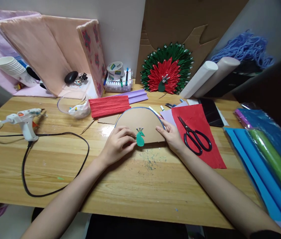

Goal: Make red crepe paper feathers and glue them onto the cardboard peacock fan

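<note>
My left hand (120,143) pinches a small green paper peacock body (140,138) with a crest of thin stalks on its head. The body is in front of the lower edge of a half-round piece of brown cardboard (139,120), whose curved edge is lined in blue. With thumb and fingers closed on its right corner, my right hand (170,134) grips the cardboard. Black-handled scissors (197,137) lie on red paper (215,156) to the right of this hand. Whether the green body touches the cardboard I cannot tell.
A white hot glue gun (26,122) stands at the left, its black cable (88,149) looping across the wooden table. Red crepe paper (109,105) and a clear bowl (79,111) are farther back. A green-and-red peacock fan (165,69) leans against cardboard. Wrapped rolls (257,159) line the right side.
</note>
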`<state>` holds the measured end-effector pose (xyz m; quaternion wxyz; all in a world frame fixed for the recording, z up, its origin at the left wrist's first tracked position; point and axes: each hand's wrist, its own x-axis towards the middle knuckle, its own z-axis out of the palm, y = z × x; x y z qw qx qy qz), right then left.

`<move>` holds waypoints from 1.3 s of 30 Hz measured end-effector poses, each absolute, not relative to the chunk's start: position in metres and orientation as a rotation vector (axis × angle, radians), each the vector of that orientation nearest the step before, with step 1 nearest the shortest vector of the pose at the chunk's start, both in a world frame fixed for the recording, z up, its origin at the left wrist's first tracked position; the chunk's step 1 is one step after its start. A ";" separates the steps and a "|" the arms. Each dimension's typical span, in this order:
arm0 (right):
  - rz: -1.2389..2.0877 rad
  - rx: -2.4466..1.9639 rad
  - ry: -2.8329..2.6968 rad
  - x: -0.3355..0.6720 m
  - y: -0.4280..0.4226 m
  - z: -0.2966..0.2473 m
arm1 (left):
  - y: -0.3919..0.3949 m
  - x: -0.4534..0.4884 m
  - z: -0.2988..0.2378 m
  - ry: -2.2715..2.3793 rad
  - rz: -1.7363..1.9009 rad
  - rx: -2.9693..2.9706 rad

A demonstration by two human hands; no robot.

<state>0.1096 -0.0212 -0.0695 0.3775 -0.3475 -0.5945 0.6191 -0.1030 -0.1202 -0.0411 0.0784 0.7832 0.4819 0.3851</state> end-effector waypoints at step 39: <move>1.322 -0.949 -1.486 0.102 -0.030 -0.067 | -0.127 -0.093 -0.037 2.052 1.200 1.918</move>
